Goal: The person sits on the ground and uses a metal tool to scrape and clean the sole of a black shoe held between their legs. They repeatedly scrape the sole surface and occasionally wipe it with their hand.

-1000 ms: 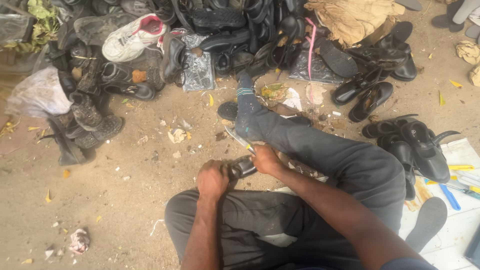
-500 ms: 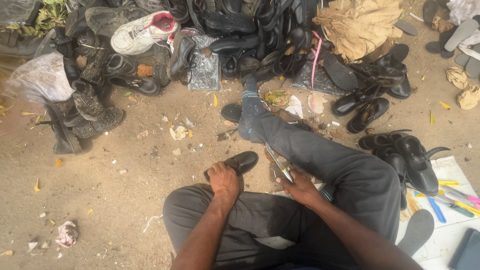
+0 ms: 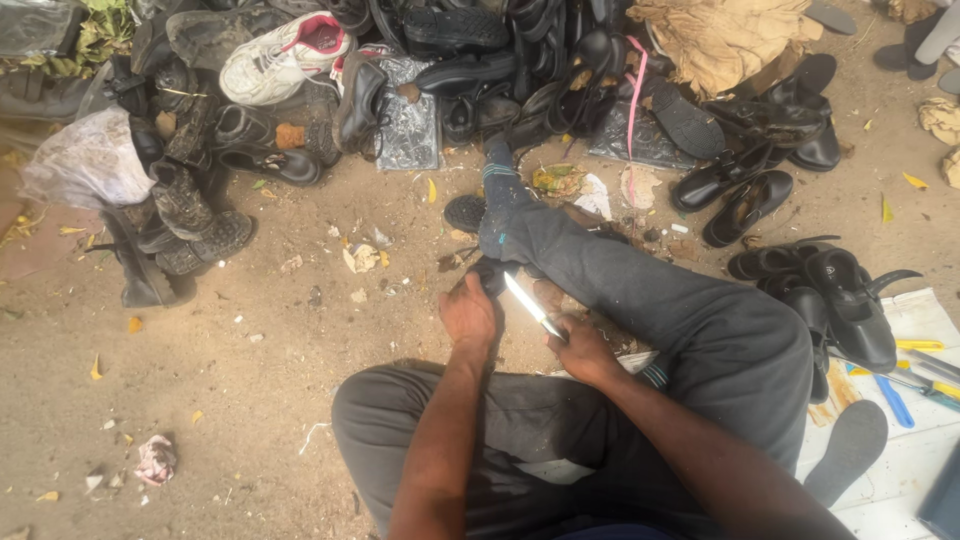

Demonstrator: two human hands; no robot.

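Observation:
I sit on sandy ground with my right leg [image 3: 640, 290] stretched forward in dark trousers. My left hand [image 3: 468, 318] grips a black shoe [image 3: 489, 274], which shows only at its top behind the fingers. My right hand [image 3: 583, 350] is closed on the handle of a knife [image 3: 532, 306]. The bright blade points up and left toward the shoe, its tip just right of my left hand.
A heap of black shoes [image 3: 520, 60] and a white sneaker [image 3: 280, 55] lies ahead. More black shoes [image 3: 840, 290] sit at the right beside a white board with blue tools [image 3: 895, 400]. Worn boots [image 3: 180, 220] and a plastic bag [image 3: 85, 165] are at the left.
My left hand has lifted the shoe up and forward. My right hand has brought the knife's blade up beside it. The view has shifted slightly.

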